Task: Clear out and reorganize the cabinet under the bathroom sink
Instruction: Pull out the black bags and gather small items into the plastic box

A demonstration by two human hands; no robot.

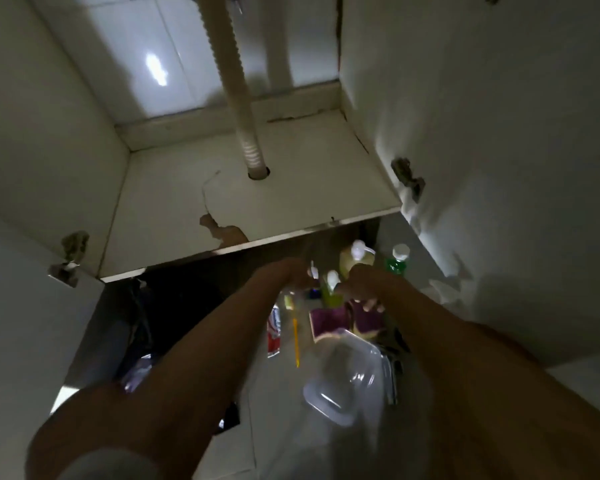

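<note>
The cabinet (291, 188) under the sink stands open, its white floor bare apart from a peeled patch at the front edge. A ribbed drain hose (236, 98) runs down into a hole in that floor. Both my arms reach to a cluster of toiletries on the tiles below the cabinet's front edge. My left hand (293, 271) is by a small white-tipped item (312, 270). My right hand (355, 285) sits against a small green bottle (330, 289) with a white cap, fingers curled downward. Blur and dim light hide whether either hand grips anything.
On the floor lie a yellowish pump bottle (357, 256), a green bottle (397, 263), a red tube (273, 332), a yellow toothbrush (296, 341), purple boxes (328, 320) and a clear plastic container (343, 379). Open doors with hinges (407, 178) flank both sides.
</note>
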